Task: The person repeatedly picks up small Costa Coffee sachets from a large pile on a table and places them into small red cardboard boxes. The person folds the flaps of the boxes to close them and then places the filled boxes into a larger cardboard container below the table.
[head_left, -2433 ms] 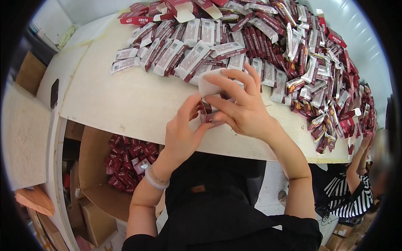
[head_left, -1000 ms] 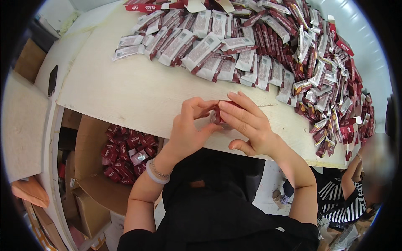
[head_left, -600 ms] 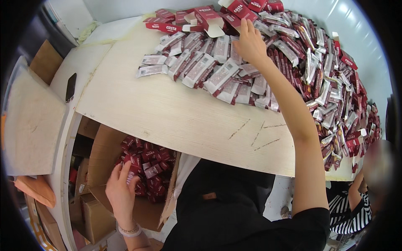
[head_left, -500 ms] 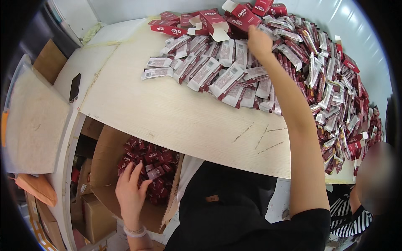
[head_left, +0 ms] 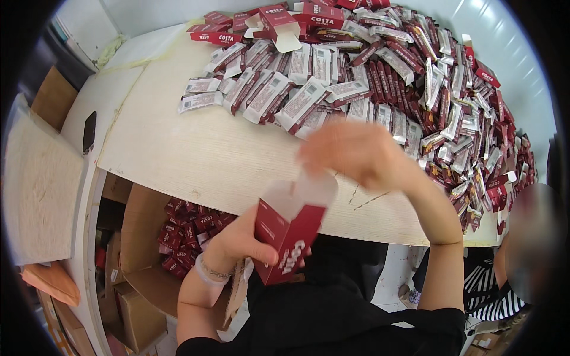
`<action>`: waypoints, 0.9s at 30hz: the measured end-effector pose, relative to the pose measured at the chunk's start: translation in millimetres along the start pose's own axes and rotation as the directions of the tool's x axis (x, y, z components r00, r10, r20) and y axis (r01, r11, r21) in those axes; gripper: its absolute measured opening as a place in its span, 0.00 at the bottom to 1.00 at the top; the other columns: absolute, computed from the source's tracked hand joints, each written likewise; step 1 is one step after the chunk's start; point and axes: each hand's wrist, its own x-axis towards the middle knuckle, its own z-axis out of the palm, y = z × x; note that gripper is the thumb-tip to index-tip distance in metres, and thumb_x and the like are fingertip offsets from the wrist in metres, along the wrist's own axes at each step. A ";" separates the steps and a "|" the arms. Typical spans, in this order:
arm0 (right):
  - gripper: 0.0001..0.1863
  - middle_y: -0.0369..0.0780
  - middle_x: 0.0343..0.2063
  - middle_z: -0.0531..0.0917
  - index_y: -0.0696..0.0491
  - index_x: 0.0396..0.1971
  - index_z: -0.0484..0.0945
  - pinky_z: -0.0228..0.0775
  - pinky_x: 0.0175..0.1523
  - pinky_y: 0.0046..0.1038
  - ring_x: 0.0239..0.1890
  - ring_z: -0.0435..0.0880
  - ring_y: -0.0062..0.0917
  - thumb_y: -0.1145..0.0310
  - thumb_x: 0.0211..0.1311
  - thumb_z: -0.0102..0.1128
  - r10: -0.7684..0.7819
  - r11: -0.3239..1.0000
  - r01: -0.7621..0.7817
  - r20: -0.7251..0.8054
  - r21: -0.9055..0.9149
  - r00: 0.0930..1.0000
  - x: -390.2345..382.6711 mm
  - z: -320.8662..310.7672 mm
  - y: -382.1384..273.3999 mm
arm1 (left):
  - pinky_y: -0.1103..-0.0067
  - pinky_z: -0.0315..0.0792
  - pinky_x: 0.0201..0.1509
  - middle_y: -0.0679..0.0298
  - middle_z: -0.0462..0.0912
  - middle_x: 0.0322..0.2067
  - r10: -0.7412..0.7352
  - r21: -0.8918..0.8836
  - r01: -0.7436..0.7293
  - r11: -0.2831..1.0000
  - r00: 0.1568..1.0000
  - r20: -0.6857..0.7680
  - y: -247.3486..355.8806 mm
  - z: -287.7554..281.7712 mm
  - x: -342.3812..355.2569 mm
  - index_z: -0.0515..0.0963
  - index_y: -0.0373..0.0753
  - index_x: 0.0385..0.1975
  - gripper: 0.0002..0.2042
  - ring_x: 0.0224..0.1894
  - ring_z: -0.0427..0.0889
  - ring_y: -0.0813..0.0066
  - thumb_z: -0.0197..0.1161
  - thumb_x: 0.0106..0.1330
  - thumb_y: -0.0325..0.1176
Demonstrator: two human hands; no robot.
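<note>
In front of my body, my left hand (head_left: 242, 238) is wrapped round a small maroon carton (head_left: 292, 240), tilted, with its top open. A pale flap stands up at its far edge. Smeared by motion, my right hand (head_left: 359, 153) is just above that flap; whether its fingers grip anything does not show. Beyond it lie many slim maroon-and-silver packets (head_left: 270, 98), spread over the table. Several more maroon cartons (head_left: 279, 25) sit at the back of the table, one of them with its flaps open.
Below the table's left front edge, a large cardboard box (head_left: 142, 249) holds maroon cartons (head_left: 184, 234). A black phone (head_left: 89, 132) lies at the table's left side. The packet pile reaches along the right. Another person's striped garment (head_left: 488, 296) shows at lower right.
My left hand has come up from the cardboard box and now holds a carton. My right hand has moved from the back cartons down toward me, over the open carton.
</note>
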 end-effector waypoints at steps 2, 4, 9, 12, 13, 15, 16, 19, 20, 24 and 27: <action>0.25 0.43 0.52 0.80 0.56 0.53 0.75 0.70 0.61 0.37 0.56 0.78 0.33 0.70 0.52 0.66 0.310 0.922 -0.307 -0.025 -0.235 0.950 -0.3 -0.9 23.7 | 0.65 0.79 0.45 0.50 0.76 0.49 0.331 0.243 -0.283 0.928 0.926 -0.184 -3.3 -1.8 0.5 0.37 0.41 0.71 0.54 0.41 0.83 0.61 0.74 0.51 0.30; 0.32 0.42 0.56 0.75 0.53 0.58 0.71 0.64 0.64 0.36 0.60 0.72 0.32 0.69 0.50 0.68 0.282 0.810 -0.221 0.031 -0.542 0.959 -8.6 28.3 69.9 | 0.68 0.75 0.52 0.50 0.71 0.53 0.599 0.504 -0.428 0.750 0.763 -0.243 -5.6 0.9 4.8 0.26 0.42 0.70 0.47 0.48 0.78 0.65 0.60 0.64 0.24; 0.35 0.41 0.46 0.75 0.50 0.59 0.70 0.61 0.63 0.37 0.53 0.71 0.35 0.69 0.46 0.70 0.324 0.877 -0.205 0.222 -0.434 0.920 -1.2 30.2 111.7 | 0.70 0.65 0.61 0.50 0.60 0.58 0.845 0.930 -0.342 0.137 0.530 0.070 -48.9 -31.2 12.8 0.40 0.39 0.66 0.38 0.59 0.67 0.66 0.61 0.64 0.22; 0.34 0.42 0.46 0.76 0.49 0.58 0.71 0.62 0.62 0.37 0.51 0.70 0.38 0.77 0.45 0.67 0.357 0.864 -0.268 0.143 -0.425 0.923 -1.5 -19.1 102.6 | 0.75 0.68 0.56 0.56 0.61 0.53 0.811 0.944 -0.321 0.069 0.570 0.135 -51.1 -43.9 11.8 0.52 0.42 0.56 0.32 0.55 0.69 0.69 0.65 0.59 0.17; 0.34 0.42 0.46 0.76 0.49 0.57 0.71 0.62 0.62 0.37 0.51 0.70 0.39 0.80 0.45 0.65 0.370 0.846 -0.288 0.105 -0.449 0.923 -11.4 -38.8 107.3 | 0.72 0.69 0.56 0.52 0.64 0.53 0.803 0.943 -0.330 0.050 0.575 0.159 -49.1 -41.9 10.7 0.55 0.41 0.56 0.30 0.54 0.71 0.66 0.66 0.58 0.18; 0.37 0.42 0.48 0.76 0.49 0.56 0.72 0.61 0.63 0.35 0.52 0.69 0.40 0.88 0.38 0.57 0.427 0.824 -0.281 0.213 -0.492 0.879 -44.4 -57.0 132.7 | 0.68 0.70 0.57 0.46 0.68 0.52 0.779 0.936 -0.352 0.003 0.588 0.219 -41.4 -37.8 13.0 0.60 0.39 0.54 0.28 0.54 0.74 0.61 0.69 0.57 0.20; 0.39 0.43 0.48 0.76 0.49 0.56 0.72 0.60 0.64 0.36 0.54 0.69 0.42 0.89 0.34 0.52 0.617 0.757 -0.483 0.240 -0.440 0.749 -50.7 -48.0 131.9 | 0.68 0.70 0.56 0.45 0.69 0.51 0.769 0.931 -0.365 0.004 0.596 0.230 -38.9 -35.8 18.6 0.60 0.38 0.54 0.29 0.52 0.75 0.59 0.70 0.56 0.20; 0.44 0.43 0.46 0.77 0.47 0.61 0.69 0.60 0.63 0.37 0.51 0.71 0.39 0.86 0.34 0.53 0.569 0.791 -0.447 0.233 -0.417 0.789 -60.5 -24.0 136.9 | 0.71 0.72 0.53 0.47 0.68 0.52 0.725 0.921 -0.389 0.014 0.638 0.258 -29.6 -27.6 35.9 0.60 0.38 0.55 0.32 0.52 0.75 0.61 0.71 0.53 0.18; 0.44 0.43 0.46 0.77 0.46 0.62 0.69 0.61 0.62 0.36 0.50 0.71 0.39 0.86 0.35 0.53 0.573 0.773 -0.457 0.173 -0.441 0.801 -60.4 -25.5 136.3 | 0.73 0.72 0.52 0.49 0.65 0.55 0.698 0.924 -0.381 0.027 0.669 0.255 -24.1 -23.2 37.0 0.58 0.38 0.56 0.34 0.53 0.74 0.64 0.71 0.53 0.18; 0.35 0.40 0.38 0.76 0.47 0.59 0.70 0.72 0.44 0.31 0.37 0.75 0.31 0.83 0.46 0.55 0.428 0.807 -0.547 -0.416 -0.223 0.802 -55.6 -40.7 112.2 | 0.76 0.74 0.52 0.47 0.67 0.58 0.772 0.959 -0.260 -0.111 0.586 0.248 -32.1 -21.2 42.7 0.62 0.37 0.57 0.34 0.54 0.77 0.64 0.73 0.50 0.18; 0.22 0.37 0.32 0.76 0.47 0.54 0.68 0.75 0.31 0.25 0.26 0.77 0.22 0.79 0.61 0.56 0.741 0.572 0.106 -0.568 0.814 0.358 -15.7 -25.2 28.1 | 0.74 0.76 0.52 0.47 0.75 0.53 0.837 0.965 -0.216 -0.151 0.492 0.241 -42.7 -12.3 56.2 0.68 0.35 0.54 0.31 0.52 0.80 0.60 0.75 0.48 0.19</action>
